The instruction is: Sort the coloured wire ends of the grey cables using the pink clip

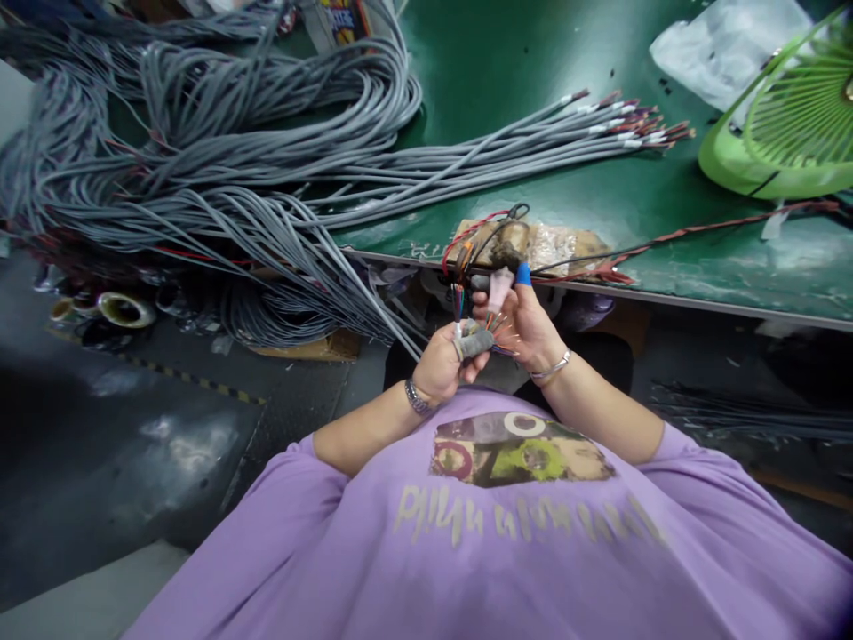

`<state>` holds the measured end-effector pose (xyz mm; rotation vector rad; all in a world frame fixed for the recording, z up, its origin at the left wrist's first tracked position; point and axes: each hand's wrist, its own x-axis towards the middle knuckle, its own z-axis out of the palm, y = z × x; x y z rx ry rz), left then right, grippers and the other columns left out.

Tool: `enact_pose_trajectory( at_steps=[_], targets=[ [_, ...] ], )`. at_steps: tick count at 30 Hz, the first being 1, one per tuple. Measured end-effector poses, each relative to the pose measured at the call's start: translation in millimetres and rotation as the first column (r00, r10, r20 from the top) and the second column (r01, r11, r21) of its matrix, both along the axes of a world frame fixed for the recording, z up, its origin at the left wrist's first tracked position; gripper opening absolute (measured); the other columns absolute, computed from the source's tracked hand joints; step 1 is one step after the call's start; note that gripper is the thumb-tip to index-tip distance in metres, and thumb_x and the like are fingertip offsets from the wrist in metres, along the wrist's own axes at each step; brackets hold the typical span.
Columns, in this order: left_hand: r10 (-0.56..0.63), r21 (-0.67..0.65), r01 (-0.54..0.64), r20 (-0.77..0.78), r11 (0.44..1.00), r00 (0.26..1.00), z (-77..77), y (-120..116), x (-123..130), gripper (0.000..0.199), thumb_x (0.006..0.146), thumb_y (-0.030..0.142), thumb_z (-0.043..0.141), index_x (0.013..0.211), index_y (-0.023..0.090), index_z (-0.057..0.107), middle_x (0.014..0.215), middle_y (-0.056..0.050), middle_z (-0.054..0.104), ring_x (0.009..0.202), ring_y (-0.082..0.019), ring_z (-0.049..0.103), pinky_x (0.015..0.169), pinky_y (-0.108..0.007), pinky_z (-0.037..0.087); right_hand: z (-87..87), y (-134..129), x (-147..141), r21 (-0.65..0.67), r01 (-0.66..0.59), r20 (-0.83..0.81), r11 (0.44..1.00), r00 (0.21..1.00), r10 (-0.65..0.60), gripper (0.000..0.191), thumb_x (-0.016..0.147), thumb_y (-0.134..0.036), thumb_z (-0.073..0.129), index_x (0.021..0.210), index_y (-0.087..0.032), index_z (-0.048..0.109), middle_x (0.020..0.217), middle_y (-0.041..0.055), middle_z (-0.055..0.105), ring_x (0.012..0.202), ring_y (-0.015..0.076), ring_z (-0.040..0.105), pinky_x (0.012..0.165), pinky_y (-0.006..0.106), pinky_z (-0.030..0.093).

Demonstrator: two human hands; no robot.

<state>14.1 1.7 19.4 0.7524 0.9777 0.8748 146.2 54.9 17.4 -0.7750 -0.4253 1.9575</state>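
Note:
My left hand is closed around the end of a grey cable, with a grey covering on the thumb. Thin coloured wires fan out from there toward my right palm. My right hand is curled beside them, a blue cover on its thumb and a pale pink wrap on one finger. What its fingertips pinch is hidden. Just beyond the fingers, a board at the table edge carries a brownish lump, with red and black leads around it.
Large coils of grey cable cover the left of the green table. A cable bundle with stripped ends reaches right. A green fan and a clear plastic bag are at the right. A twisted lead runs along the edge.

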Motion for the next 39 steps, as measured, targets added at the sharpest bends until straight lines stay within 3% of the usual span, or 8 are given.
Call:
enact_pose_trajectory(
  at_steps=[6, 14, 25, 30, 39],
  targets=[
    [0.01, 0.069, -0.008, -0.028, 0.998, 1.0, 2.1, -7, -2, 0.045, 0.069, 0.054, 0.078, 0.072, 0.018, 0.051, 0.05, 0.006, 0.056, 0.032, -0.004, 0.04, 0.031, -0.017, 0.025, -0.3, -1, 6, 0.015, -0.026, -0.002, 1.0, 1.0, 0.026, 0.055, 0.082, -0.077, 0.054, 0.084, -0.022, 0.06, 0.075, 0.0009, 0.069, 0.059, 0.012, 0.058, 0.054, 0.023, 0.049],
    [0.111, 0.127, -0.103, -0.061, 0.987, 0.992, 5.4, -11, 4, 0.044, 0.068, 0.052, 0.079, 0.071, 0.018, 0.051, 0.052, 0.006, 0.058, 0.032, -0.004, 0.041, 0.031, -0.017, 0.027, -3.6, -3, 11, -0.016, 0.041, 0.022, 0.999, 0.999, -0.04, 0.027, 0.094, -0.045, 0.056, 0.088, -0.02, 0.067, 0.076, 0.0001, 0.072, 0.059, 0.0102, 0.058, 0.054, 0.022, 0.047],
    [0.129, 0.146, -0.117, -0.079, 0.982, 0.988, 2.6, -5, 8, 0.041, 0.071, 0.049, 0.078, 0.071, 0.018, 0.051, 0.053, 0.006, 0.057, 0.032, -0.004, 0.042, 0.033, -0.018, 0.029, -6.9, -1, 5, 0.016, 0.036, 0.108, 0.999, 0.993, -0.037, 0.052, 0.087, -0.07, 0.055, 0.086, -0.019, 0.067, 0.074, 0.0029, 0.072, 0.058, 0.0127, 0.058, 0.053, 0.026, 0.048],
    [0.137, 0.147, -0.125, -0.07, 0.981, 0.988, -0.4, -4, 7, 0.04, 0.071, 0.048, 0.078, 0.07, 0.018, 0.051, 0.052, 0.006, 0.057, 0.033, -0.004, 0.042, 0.033, -0.018, 0.029, -9.1, 3, 2, -0.052, -0.006, 0.007, 0.999, 1.0, 0.006, 0.052, 0.084, -0.071, 0.059, 0.084, -0.02, 0.064, 0.072, 0.0012, 0.07, 0.054, 0.0122, 0.059, 0.053, 0.027, 0.05],
    [0.114, 0.143, -0.102, -0.081, 0.984, 0.99, -3.7, -2, 7, 0.041, 0.072, 0.047, 0.078, 0.069, 0.018, 0.049, 0.052, 0.006, 0.057, 0.033, -0.003, 0.041, 0.032, -0.017, 0.026, -8.5, 5, 0, -0.094, 0.07, 0.01, 0.993, 0.998, -0.069, 0.048, 0.08, -0.067, 0.067, 0.08, -0.019, 0.064, 0.065, 0.0002, 0.069, 0.052, 0.0124, 0.06, 0.052, 0.025, 0.05]
  ],
)
